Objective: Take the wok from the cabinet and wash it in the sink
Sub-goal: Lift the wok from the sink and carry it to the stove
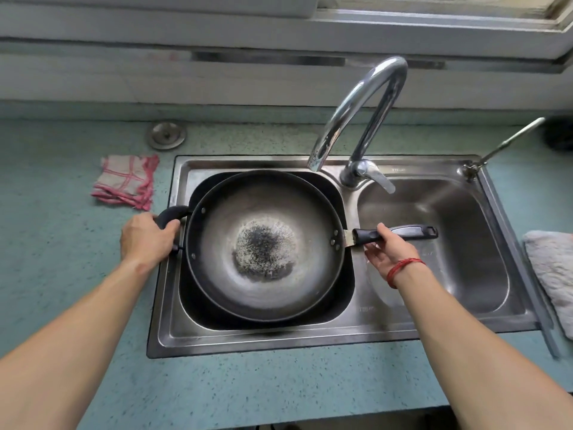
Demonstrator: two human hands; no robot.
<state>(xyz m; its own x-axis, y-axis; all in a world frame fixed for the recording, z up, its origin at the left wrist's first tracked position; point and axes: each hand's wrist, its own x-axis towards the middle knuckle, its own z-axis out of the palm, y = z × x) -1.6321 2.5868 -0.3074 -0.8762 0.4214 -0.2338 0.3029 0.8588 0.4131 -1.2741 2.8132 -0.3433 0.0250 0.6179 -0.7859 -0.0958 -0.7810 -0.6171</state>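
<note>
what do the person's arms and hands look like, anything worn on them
No sleeves in view: left forearm and right forearm are bare. The left hand and right hand wear no gloves or rings. A thin red string bracelet circles the right wrist.

We record a dark grey wok [263,243] with a black-speckled centre patch and black long handle [403,233]. Left of frame, cloth [125,181]: pink-and-white check. Countertop [62,243]: speckled teal. Right of centre, cord [403,268]: red.

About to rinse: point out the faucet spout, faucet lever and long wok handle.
faucet spout [316,161]: head view, outlet tip.
faucet lever [384,183]: head view, flat blade.
long wok handle [412,232]: head view, black grip.
</note>
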